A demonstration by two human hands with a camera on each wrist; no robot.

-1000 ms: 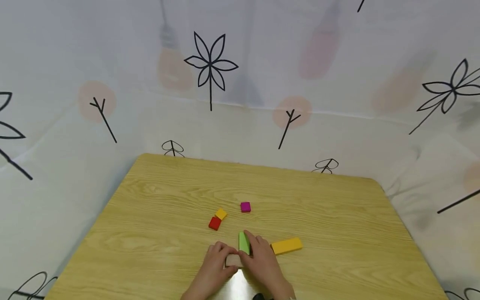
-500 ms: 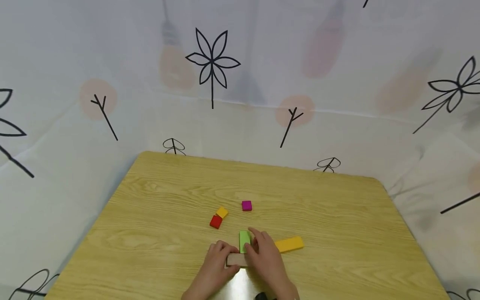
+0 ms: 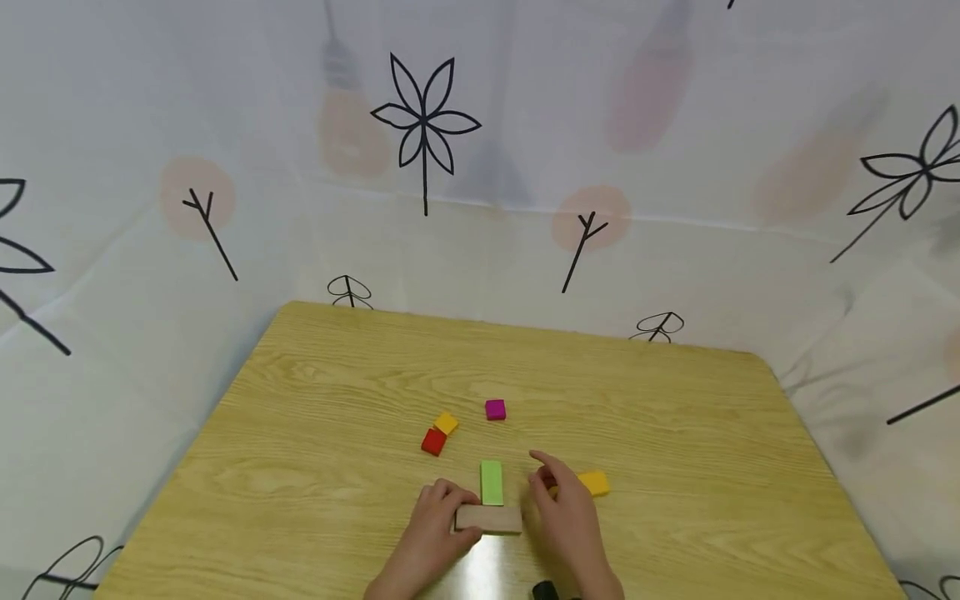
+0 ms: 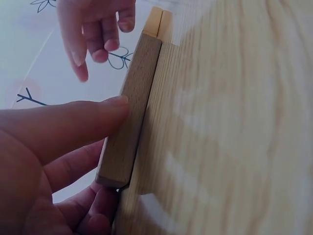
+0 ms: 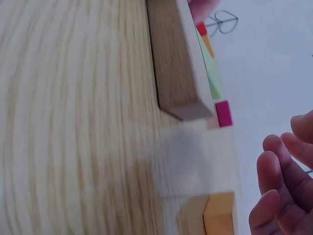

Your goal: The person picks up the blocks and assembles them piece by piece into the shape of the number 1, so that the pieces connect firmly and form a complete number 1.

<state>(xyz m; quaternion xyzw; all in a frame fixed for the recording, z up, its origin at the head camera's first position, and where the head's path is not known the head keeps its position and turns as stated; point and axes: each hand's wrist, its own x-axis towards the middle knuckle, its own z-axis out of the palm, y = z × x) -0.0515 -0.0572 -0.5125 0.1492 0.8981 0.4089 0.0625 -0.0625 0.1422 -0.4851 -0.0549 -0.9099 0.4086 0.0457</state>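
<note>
My left hand (image 3: 435, 529) grips the left end of a plain wooden block (image 3: 495, 520), thumb on its near side and fingers behind. In the left wrist view the thumb lies along the plain wooden block (image 4: 132, 98). A light green block (image 3: 491, 483) stands out at a right angle from the block's far side. My right hand (image 3: 566, 508) is off the blocks' right end, fingers loosely bent with nothing between them. It overlaps a long yellow-orange block (image 3: 596, 482) in the head view. The right wrist view shows bent fingers (image 5: 269, 171) above the table, apart from the wooden block (image 5: 178, 58).
Beyond the green block lie a red block (image 3: 433, 442), a small yellow block (image 3: 446, 423) touching it, and a magenta block (image 3: 495, 409). A black object (image 3: 545, 590) shows at the bottom edge, by the right wrist. A patterned cloth (image 3: 480, 250) hangs behind the wooden table (image 3: 337, 375).
My right hand has let go of the green and wooden blocks and moved right, towards the long yellow block. The left hand keeps its hold on the wooden block.
</note>
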